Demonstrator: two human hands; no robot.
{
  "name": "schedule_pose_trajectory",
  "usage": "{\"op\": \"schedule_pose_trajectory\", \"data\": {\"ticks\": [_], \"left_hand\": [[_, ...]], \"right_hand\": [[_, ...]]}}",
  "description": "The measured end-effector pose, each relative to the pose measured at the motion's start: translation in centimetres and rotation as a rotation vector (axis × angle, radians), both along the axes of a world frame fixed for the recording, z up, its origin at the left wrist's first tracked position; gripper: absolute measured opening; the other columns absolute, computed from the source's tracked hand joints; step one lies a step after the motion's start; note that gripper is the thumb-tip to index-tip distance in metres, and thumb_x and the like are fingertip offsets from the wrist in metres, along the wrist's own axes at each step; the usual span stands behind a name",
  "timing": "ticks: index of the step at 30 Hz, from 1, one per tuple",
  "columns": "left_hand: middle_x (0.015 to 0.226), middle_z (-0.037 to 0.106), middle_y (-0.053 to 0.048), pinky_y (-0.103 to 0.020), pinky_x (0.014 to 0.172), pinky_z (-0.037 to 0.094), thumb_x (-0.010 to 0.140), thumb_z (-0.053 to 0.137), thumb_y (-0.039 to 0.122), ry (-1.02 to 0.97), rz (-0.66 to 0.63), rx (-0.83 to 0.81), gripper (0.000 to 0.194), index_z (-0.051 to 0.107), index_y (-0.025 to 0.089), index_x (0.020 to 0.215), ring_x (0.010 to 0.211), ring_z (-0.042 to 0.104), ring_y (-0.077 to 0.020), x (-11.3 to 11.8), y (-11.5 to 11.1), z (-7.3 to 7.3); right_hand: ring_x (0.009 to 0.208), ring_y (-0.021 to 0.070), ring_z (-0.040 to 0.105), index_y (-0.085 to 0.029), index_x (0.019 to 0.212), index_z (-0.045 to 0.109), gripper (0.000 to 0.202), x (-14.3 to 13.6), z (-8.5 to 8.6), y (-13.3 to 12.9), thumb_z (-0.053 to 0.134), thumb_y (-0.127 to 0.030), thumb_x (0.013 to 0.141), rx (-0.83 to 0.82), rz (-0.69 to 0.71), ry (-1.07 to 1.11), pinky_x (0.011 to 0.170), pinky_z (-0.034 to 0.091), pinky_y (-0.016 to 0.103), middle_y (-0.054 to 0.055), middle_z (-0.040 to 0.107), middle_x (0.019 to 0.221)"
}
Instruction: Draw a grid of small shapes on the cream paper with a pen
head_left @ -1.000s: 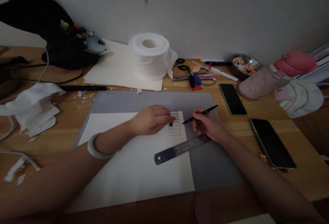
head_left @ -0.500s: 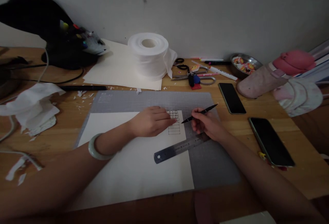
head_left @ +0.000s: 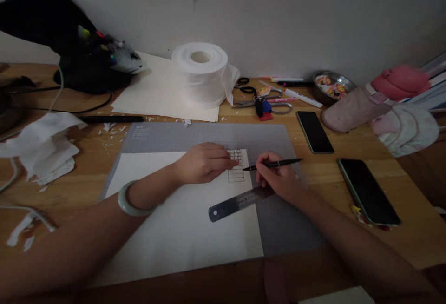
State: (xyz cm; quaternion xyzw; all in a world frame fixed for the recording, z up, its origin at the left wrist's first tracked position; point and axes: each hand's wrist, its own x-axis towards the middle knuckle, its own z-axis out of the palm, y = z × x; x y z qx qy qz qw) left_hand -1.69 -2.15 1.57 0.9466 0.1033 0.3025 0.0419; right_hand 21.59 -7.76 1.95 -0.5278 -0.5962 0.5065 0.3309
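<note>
My left hand point(head_left: 206, 163) lies on the white paper point(head_left: 167, 234), fingers stretched toward a small inked grid point(head_left: 236, 174) with rounded shapes in its upper rows. Part of that drawing is hidden under the fingertips. Between the thumb and fingers of my right hand point(head_left: 277, 176) is a slim black pen point(head_left: 278, 163), its tip at the grid's right edge. Below both hands a metal ruler point(head_left: 230, 205) lies aslant across the paper, with its far end by my right hand. The paper rests on a grey cutting mat point(head_left: 278, 229).
A tissue roll point(head_left: 200, 78) stands on more paper sheets at the back. Scissors point(head_left: 259, 102), markers point(head_left: 303, 98) and a metal bowl point(head_left: 332, 85) lie behind. Two phones point(head_left: 367, 190) point(head_left: 314, 132) and a pink-lidded bottle point(head_left: 369, 97) are at right. Crumpled tissue point(head_left: 49, 141) sits left.
My right hand has shifted slightly left with the pen, whose tip has come to the grid's right edge and whose shaft lies flatter. My left hand has hardly moved.
</note>
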Motion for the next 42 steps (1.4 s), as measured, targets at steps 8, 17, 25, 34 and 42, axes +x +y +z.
{"op": "schedule_pose_trajectory", "data": {"ticks": [8,17,25,34,42], "left_hand": [[0.084,0.068,-0.008,-0.029,0.065,0.048,0.09,0.041,0.012,-0.017,-0.043,-0.075,0.024,0.061,0.015,0.103,0.074,0.06,-0.0178,-0.1,0.3,-0.1],[0.081,0.068,-0.009,-0.028,0.065,0.048,0.093,0.04,0.015,-0.011,-0.022,-0.156,0.026,0.063,0.014,0.104,0.075,0.061,-0.0173,0.0,0.2,-0.1],[0.082,0.069,-0.008,-0.028,0.064,0.047,0.093,0.042,0.015,-0.05,-0.046,-0.227,0.024,0.064,0.014,0.102,0.075,0.061,-0.0171,0.2,0.2,0.1],[0.083,0.068,-0.009,-0.027,0.066,0.049,0.094,0.041,0.021,-0.019,-0.011,-0.312,0.027,0.066,0.015,0.101,0.077,0.062,-0.0169,0.2,0.1,0.2],[0.078,0.066,-0.008,-0.023,0.062,0.047,0.095,0.043,0.023,-0.04,0.003,-0.348,0.026,0.066,0.014,0.102,0.071,0.061,-0.0144,0.2,-0.1,0.2]], "right_hand": [[0.058,0.0102,0.049,-0.021,0.08,0.052,0.004,-0.5,1.1,-0.8,0.049,-0.022,0.083,0.399,0.277,-0.337,0.055,0.038,0.023,-0.002,0.055,0.067],[0.061,0.0116,0.052,-0.021,0.089,0.053,0.009,-0.3,0.8,-1.0,0.046,-0.026,0.088,0.479,0.438,-0.434,0.058,0.038,0.024,0.0,0.058,0.072],[0.065,0.0144,0.056,-0.018,0.087,0.053,0.013,-0.9,1.5,-1.1,0.041,-0.022,0.09,0.555,0.503,-0.468,0.061,0.041,0.026,0.005,0.061,0.072],[0.067,0.0159,0.056,-0.018,0.089,0.055,0.014,-1.1,1.2,-1.0,0.041,-0.021,0.089,0.538,0.51,-0.478,0.062,0.042,0.027,0.007,0.063,0.076],[0.069,0.0148,0.056,-0.02,0.09,0.053,0.01,-0.9,1.2,-1.0,0.043,-0.024,0.09,0.487,0.485,-0.447,0.064,0.042,0.026,0.004,0.061,0.076]]}}
